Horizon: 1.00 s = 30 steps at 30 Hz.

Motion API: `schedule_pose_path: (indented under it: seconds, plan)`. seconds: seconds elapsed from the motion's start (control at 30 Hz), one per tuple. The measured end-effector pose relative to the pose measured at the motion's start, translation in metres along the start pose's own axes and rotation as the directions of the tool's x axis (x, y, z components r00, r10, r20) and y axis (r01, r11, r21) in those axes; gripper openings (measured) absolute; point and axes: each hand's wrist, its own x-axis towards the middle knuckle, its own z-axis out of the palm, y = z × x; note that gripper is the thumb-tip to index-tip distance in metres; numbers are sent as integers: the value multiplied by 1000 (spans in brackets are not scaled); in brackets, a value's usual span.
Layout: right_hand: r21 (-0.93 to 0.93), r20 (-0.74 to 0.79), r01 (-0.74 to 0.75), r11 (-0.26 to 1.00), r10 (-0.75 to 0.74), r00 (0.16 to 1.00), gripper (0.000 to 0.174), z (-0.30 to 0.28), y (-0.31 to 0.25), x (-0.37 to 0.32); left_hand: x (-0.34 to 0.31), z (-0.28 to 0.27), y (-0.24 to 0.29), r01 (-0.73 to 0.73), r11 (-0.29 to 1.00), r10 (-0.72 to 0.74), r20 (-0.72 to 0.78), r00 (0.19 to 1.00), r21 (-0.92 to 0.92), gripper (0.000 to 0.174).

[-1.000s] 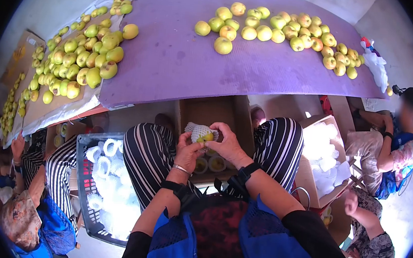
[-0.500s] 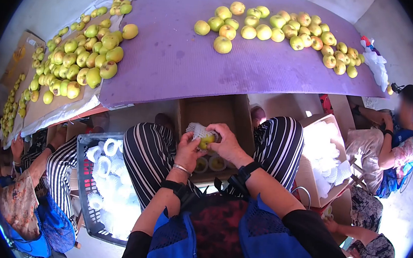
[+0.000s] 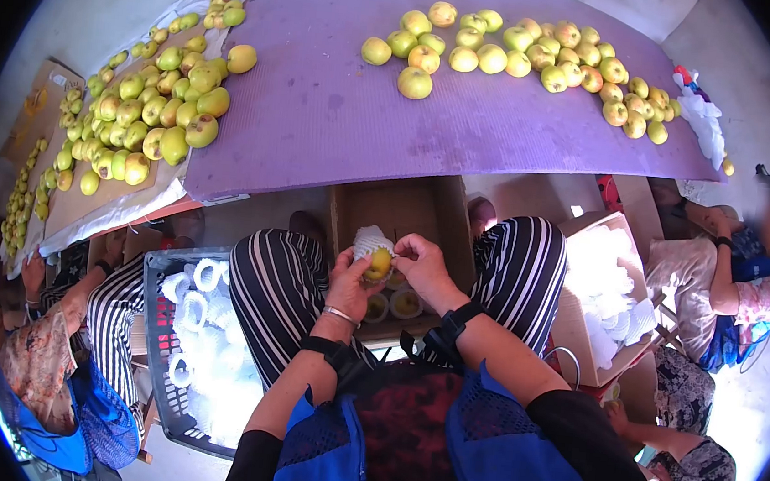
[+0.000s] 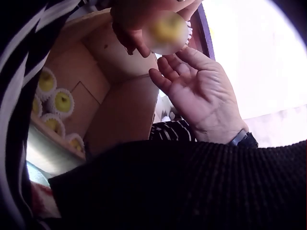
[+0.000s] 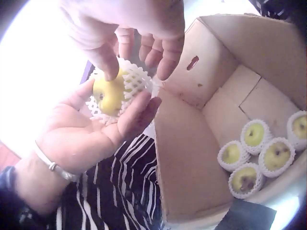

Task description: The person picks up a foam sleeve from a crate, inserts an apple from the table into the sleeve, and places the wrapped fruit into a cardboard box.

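**A:** Purple foam mat (image 3: 323, 116) beyond the brown cardboard box (image 5: 230, 62): how much is unwrapped?

**B:** Plenty. Loose yellow-green apples (image 3: 529, 56) lie bare there, and only four netted apples (image 5: 261, 153) sit inside the box. Over the box, your left hand (image 5: 91, 134) cradles a yellow apple in white foam netting (image 5: 109, 91) on flat fingers. Your right hand (image 5: 134, 24) pinches it from above.

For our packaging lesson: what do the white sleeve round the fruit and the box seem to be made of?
Sleeve: likely soft foam netting, matte white; open diamond mesh stretches round the fruit.
Box: probably cardboard, dull brown; folded flaps and a punched slot.
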Motion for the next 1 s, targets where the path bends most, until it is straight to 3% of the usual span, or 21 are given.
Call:
schedule_pose_path:
  seconds: [0.13, 0.27, 0.37, 0.43, 0.57, 0.63, 0.73, 0.83, 0.93, 1.0]
  plan:
    - [-65, 41, -23, 998, 26, 999, 11, -3, -4, -1, 2, -3, -4, -55, 994, 51, 40, 998, 99, 44]
    - [-127, 42, 87, 988, -83, 996, 9, -2, -8, -2, 3, -2, -6, -61, 982, 63, -9, 998, 180, 42]
    - [-125, 121, 172, 977, -157, 980, 9, -2, -16, -7, 0, 2, -2, -67, 991, 73, -47, 996, 114, 42]
    - [-54, 176, 163, 985, -151, 973, 12, -2, -18, -7, 1, -2, -3, -83, 996, 82, 18, 996, 44, 42]
    - [-94, 254, 316, 944, -284, 924, 17, -4, -20, -7, -1, -5, 0, -45, 991, 69, 186, 980, -126, 43]
    - [-97, 359, 373, 923, -317, 878, 18, -7, -23, -9, -7, 4, 1, -70, 997, 73, 76, 994, -40, 44]
    - [121, 240, -7, 993, -23, 970, 20, -12, -24, -7, -9, 7, 4, -48, 998, 47, 14, 999, 49, 42]
    - [189, -130, 45, 981, -21, 991, 23, -17, -14, 6, -10, 4, 5, 2, 999, -4, 43, 999, 36, 39]
    - [167, -156, 33, 985, -7, 988, 29, -14, -12, 8, 0, 0, 0, -55, 998, 56, 162, 985, -10, 35]
    - [241, -83, -64, 969, 86, 993, 25, -16, -6, 9, 5, -6, -7, -93, 994, 101, 199, 975, -49, 34]
